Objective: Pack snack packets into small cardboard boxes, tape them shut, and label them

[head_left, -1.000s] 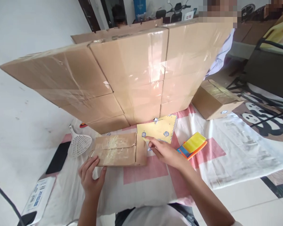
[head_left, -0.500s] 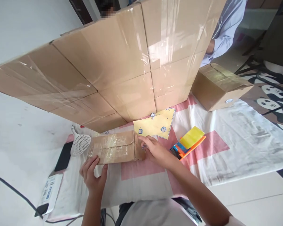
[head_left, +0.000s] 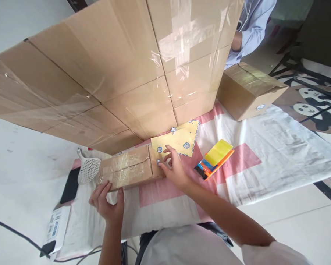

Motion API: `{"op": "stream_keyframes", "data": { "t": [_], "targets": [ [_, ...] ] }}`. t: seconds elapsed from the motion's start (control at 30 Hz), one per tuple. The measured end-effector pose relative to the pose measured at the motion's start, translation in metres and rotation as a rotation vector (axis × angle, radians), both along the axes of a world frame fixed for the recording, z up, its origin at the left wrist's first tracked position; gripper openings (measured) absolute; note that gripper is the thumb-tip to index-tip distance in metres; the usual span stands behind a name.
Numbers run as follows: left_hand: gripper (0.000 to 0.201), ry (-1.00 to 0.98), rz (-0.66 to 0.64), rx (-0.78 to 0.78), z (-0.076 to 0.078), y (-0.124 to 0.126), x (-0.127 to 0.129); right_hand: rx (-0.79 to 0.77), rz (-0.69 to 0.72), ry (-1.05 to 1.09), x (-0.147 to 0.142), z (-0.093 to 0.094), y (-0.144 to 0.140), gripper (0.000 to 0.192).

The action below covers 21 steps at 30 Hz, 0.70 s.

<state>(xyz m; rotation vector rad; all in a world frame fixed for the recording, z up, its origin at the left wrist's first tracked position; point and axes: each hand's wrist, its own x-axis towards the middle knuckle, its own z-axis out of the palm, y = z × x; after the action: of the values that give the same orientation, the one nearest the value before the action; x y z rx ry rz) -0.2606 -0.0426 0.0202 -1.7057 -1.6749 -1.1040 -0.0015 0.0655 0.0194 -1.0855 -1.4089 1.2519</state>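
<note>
Cardboard wall [head_left: 121,70], made of taped panels, leans across the back of the scene and fills most of the upper view. Below it a white sheet [head_left: 264,165] with pink squares covers the floor. At the wall's right end sits a closed box [head_left: 248,90], and behind that a person's sleeve [head_left: 253,31] in pale blue shows.

Nearer, a small flat carton [head_left: 127,171], sealed with clear tape, lies on the sheet just in front of the wall's foot. The left hand [head_left: 107,200] grips its near left corner, thumb on the front edge and fingers curled against the side. The right hand [head_left: 173,167] rests at the carton's right end, fingers spread and bent, fingertips touching the end flap; it is not closed around anything.

Just beyond the right hand lies a yellow card [head_left: 176,141] with small blue marks, its far edge touching the wall. To the right, apart from the hand, is a stack of coloured pads [head_left: 213,160], yellow on top with orange and blue beneath.

Left of the carton a white slotted scoop [head_left: 87,169] lies beside a black phone [head_left: 70,186]. Closer in on the left is a white packet [head_left: 53,228] with blue print.
</note>
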Motion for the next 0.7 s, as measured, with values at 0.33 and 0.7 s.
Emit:
{"op": "stream_keyframes", "data": {
  "t": [0.33,0.7],
  "targets": [
    [0.036,-0.100,0.073,-0.013,-0.007,0.001,0.008,0.000,0.143,0.109,-0.010,-0.007,-0.030,0.062],
    [0.036,-0.104,0.052,0.003,-0.006,0.003,0.010,0.035,0.078,0.278,-0.012,-0.012,-0.030,0.037]
  ]
}}
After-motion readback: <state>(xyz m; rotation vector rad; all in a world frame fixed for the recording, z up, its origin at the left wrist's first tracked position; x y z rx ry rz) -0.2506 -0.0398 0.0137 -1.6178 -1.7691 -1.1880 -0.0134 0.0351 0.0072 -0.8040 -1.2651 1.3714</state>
